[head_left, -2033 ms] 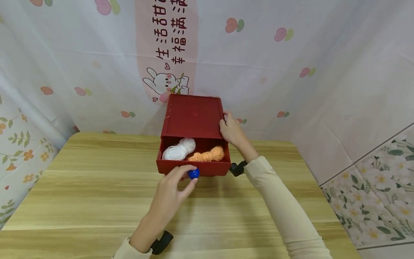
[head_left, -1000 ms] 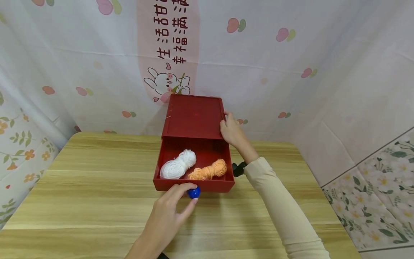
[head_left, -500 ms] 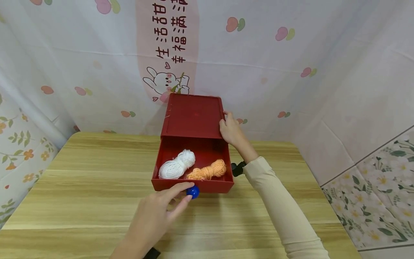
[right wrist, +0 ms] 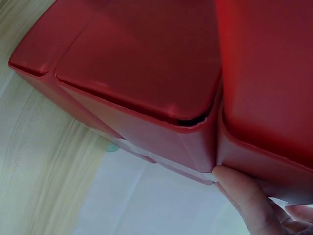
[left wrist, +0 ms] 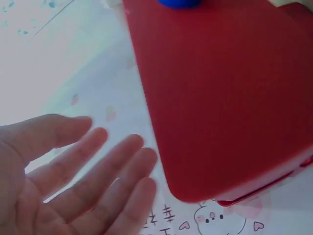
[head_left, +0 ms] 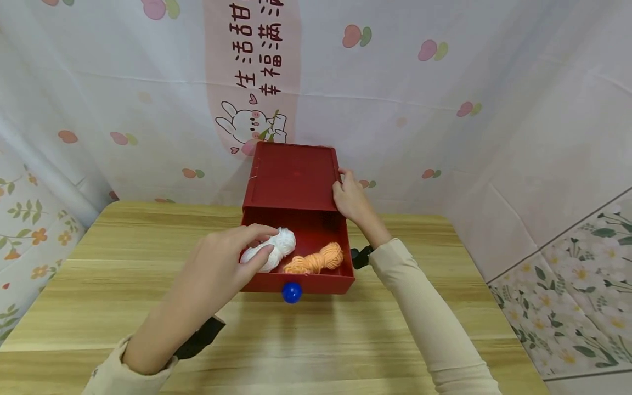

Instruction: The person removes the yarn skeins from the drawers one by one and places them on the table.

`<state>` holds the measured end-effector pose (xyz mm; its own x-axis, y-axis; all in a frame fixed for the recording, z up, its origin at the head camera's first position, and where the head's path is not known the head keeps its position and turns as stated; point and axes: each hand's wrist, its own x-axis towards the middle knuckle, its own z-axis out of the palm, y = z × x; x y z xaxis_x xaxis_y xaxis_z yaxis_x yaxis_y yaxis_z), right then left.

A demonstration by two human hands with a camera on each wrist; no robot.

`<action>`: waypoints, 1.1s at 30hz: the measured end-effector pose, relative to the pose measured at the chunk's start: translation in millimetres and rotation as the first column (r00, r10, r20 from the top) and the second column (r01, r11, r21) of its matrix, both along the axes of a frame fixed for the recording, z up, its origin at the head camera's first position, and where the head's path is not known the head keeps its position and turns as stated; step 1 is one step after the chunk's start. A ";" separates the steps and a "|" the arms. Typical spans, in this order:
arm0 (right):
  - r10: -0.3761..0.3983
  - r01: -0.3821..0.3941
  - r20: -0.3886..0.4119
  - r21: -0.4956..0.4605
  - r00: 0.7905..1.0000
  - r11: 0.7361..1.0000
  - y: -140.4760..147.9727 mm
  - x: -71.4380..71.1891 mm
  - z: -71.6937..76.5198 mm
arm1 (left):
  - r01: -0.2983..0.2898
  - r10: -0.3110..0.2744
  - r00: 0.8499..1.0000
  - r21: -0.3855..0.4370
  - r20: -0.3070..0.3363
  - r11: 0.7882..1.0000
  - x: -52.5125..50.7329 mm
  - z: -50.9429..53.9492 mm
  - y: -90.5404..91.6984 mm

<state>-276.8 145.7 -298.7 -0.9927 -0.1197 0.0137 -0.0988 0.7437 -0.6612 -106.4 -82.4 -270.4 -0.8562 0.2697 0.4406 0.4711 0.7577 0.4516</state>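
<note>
A: Starting from the left?

B: Your left hand (head_left: 219, 258), fingers loosely bent and grasping nothing. From above it covers part of the white yarn (head_left: 282, 244); your left wrist view puts it just beside the red drawer (head_left: 323, 283).

A: And the drawer itself?

B: In front of you, slid partway out of the red box (head_left: 296, 176), which stands on the wooden table (head_left: 128, 263). The white yarn lies in its left part. Its round blue knob (head_left: 292, 292) sits on the front panel, clear of your fingers.

A: Further right?

B: Orange yarn (head_left: 316, 260), lying inside the drawer near the front. Then your right hand (head_left: 353, 197), bent fingers holding the right-hand edge of the box.
</note>
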 end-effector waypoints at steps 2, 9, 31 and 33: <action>-0.004 0.004 -0.006 -0.006 1.000 1.000 -0.2 0.4 0.1 | 0.006 0.000 0.997 -0.075 0.074 0.997 -8.9 3.2 0.5; -0.011 0.010 -0.022 -0.012 1.000 1.000 0.2 -1.5 -3.3 | 0.068 0.004 0.950 -0.217 0.313 0.974 -31.0 -0.4 5.4; -0.029 0.028 -0.027 -0.018 0.999 0.999 -0.9 0.1 -2.2 | 0.082 0.029 0.953 -0.349 0.301 0.934 -44.8 -7.3 21.3; -0.031 0.030 -0.026 -0.021 0.999 0.999 -1.1 0.3 -2.3 | 0.078 0.035 0.952 -0.353 0.303 0.932 -45.8 -8.4 21.5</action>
<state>-276.5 144.6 -300.9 -0.9952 -0.0888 0.0417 -0.0937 0.7328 -0.6740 -152.2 -61.0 -278.8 -0.9244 0.3798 0.0358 0.3745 0.8855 0.2751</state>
